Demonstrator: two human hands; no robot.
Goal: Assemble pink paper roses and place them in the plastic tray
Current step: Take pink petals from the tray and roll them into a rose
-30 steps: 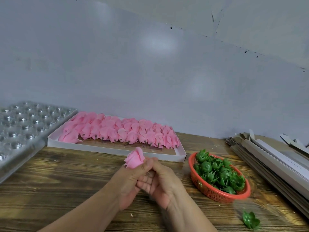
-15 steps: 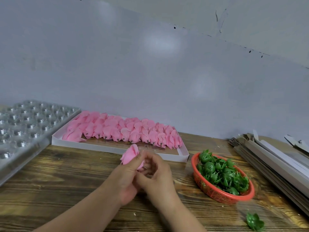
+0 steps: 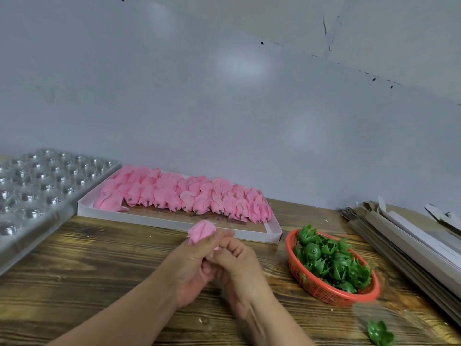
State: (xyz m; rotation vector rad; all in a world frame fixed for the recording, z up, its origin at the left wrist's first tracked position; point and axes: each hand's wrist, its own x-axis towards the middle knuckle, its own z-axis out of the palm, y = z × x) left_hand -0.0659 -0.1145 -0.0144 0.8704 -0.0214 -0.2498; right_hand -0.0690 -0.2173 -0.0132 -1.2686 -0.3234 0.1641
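Pinching one pink paper rose (image 3: 200, 232) between my left hand (image 3: 193, 268) and right hand (image 3: 237, 264), both curled around its base, I judge work barely begun: the clear moulded plastic tray (image 3: 37, 186) sits unfilled, the white box of pink blooms (image 3: 179, 196) full.

1 red basket (image 3: 321, 290), 1 white box (image 3: 174, 222), 1 plastic tray (image 3: 37, 186), 1 loose green calyx (image 3: 380, 335), 1 held rose (image 3: 200, 231).
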